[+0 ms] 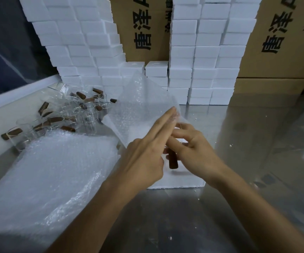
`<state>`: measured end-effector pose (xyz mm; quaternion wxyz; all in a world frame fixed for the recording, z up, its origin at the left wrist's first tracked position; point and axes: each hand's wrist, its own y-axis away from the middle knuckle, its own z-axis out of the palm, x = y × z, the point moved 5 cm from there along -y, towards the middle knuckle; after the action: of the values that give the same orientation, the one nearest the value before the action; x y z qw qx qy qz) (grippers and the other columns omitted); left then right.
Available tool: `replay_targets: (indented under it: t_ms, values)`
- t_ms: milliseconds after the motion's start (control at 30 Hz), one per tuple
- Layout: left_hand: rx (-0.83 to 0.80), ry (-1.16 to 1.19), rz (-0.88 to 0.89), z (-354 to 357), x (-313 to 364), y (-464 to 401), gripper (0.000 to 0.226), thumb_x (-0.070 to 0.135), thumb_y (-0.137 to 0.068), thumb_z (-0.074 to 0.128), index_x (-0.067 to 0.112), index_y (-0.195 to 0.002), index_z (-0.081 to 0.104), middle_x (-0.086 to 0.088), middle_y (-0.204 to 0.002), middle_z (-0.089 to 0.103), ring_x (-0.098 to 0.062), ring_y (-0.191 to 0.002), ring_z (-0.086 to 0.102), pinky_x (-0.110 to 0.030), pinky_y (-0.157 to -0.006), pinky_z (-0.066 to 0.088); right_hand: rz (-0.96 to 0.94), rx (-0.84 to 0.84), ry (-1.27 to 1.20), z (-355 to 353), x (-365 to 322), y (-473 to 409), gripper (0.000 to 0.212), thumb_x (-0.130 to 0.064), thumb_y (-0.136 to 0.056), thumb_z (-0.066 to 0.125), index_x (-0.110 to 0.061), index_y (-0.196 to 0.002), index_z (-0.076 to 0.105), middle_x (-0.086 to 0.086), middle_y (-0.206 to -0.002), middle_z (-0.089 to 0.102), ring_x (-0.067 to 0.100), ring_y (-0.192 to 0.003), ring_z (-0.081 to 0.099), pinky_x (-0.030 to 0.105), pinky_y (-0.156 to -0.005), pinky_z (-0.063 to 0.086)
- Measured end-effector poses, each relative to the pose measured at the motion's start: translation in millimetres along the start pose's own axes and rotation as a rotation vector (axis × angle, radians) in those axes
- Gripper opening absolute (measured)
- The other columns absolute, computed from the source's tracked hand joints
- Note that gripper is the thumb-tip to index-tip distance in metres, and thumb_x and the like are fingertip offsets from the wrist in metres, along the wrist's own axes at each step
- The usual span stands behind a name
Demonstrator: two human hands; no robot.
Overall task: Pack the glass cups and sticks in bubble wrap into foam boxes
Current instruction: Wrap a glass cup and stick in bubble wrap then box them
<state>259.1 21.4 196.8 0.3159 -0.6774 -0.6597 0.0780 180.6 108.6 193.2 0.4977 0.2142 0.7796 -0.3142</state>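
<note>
Left hand (pixel 144 157) fingers pinch bubble wrap sheet (pixel 140 103); right hand (pixel 193 152) fingers curl round brown stick (pixel 173 161).

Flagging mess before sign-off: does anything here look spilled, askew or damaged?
White foam crumbs are scattered across the shiny metal table. The clear glass cups with brown wooden sticks lie tumbled in a loose heap, several on their sides. No breakage is visible.
</note>
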Motion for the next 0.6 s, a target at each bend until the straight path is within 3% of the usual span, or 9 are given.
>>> replay_targets:
  t_ms: [67,200,267,333,400,467,533,600]
  values:
    - [-0.033,-0.051,-0.01,1,4,1,0.108,-0.013,-0.072,0.055,0.034,-0.157,0.008,0.03,-0.16,-0.006,-0.011,-0.062,0.053,-0.027,-0.056,0.043,-0.035,0.002,0.077,0,-1,0,0.027,-0.027,-0.099,0.055,-0.034,-0.08,0.072,-0.003,-0.13,0.047,0.008,-0.062,0.067,0.041,-0.082,0.059]
    - [-0.093,-0.018,0.01,6,13,3,0.11,-0.01,-0.077,0.056,0.041,-0.153,-0.005,0.035,-0.158,-0.012,-0.016,-0.063,0.057,-0.029,-0.059,0.05,0.012,0.034,-0.19,-9,6,-4,0.028,-0.013,-0.1,0.047,-0.006,-0.083,0.068,0.014,-0.079,0.06,0.021,-0.062,0.059,0.044,-0.072,0.056]
    - [-0.075,0.042,0.019,7,17,3,0.105,-0.008,-0.079,0.058,0.036,-0.156,0.002,0.033,-0.159,-0.007,-0.01,-0.059,0.052,-0.015,-0.055,0.044,0.009,0.071,-0.338,-13,6,-4,0.027,-0.006,-0.1,0.046,-0.004,-0.085,0.068,0.017,-0.077,0.061,0.029,-0.068,0.057,0.038,-0.067,0.055]
    - [-0.069,0.111,0.046,10,23,3,0.099,-0.008,-0.079,0.057,0.03,-0.157,0.011,0.03,-0.161,-0.002,-0.009,-0.057,0.05,-0.015,-0.058,0.045,-0.064,0.126,-0.308,-15,4,-3,0.024,0.004,-0.097,0.048,-0.003,-0.097,0.071,0.022,-0.085,0.066,0.032,-0.075,0.063,0.041,-0.069,0.06]
    - [-0.078,0.169,0.086,16,33,5,0.096,-0.008,-0.078,0.057,0.027,-0.157,0.017,0.029,-0.161,0.001,-0.009,-0.056,0.049,-0.03,-0.065,0.052,-0.128,0.158,-0.216,-15,2,-1,0.029,0.011,-0.095,0.051,-0.005,-0.11,0.07,0.012,-0.099,0.074,0.028,-0.093,0.072,0.04,-0.078,0.061]
    - [-0.067,0.246,0.14,20,43,8,0.091,-0.007,-0.077,0.058,0.025,-0.156,0.024,0.027,-0.162,0.005,-0.006,-0.057,0.051,-0.033,-0.066,0.053,-0.115,0.128,-0.184,-14,6,3,0.035,0.005,-0.096,0.055,-0.019,-0.12,0.066,-0.008,-0.112,0.073,0.01,-0.106,0.07,0.021,-0.082,0.057]
    - [-0.047,0.386,0.194,19,51,9,0.076,-0.003,-0.077,0.057,0.024,-0.146,0.041,0.025,-0.161,0.016,-0.005,-0.061,0.058,-0.017,-0.063,0.051,-0.095,0.085,-0.165,-13,8,5,0.044,0.011,-0.094,0.054,-0.024,-0.12,0.063,-0.027,-0.104,0.071,-0.01,-0.101,0.065,0.006,-0.078,0.05]
    - [0.079,0.498,0.194,7,49,7,0.042,0.004,-0.073,0.055,0.02,-0.112,0.057,0.014,-0.152,0.04,-0.006,-0.052,0.054,-0.005,-0.057,0.037,-0.068,0.103,-0.238,-17,9,4,0.05,0.02,-0.087,0.049,-0.017,-0.117,0.066,-0.03,-0.09,0.072,-0.014,-0.089,0.066,0.004,-0.071,0.049]
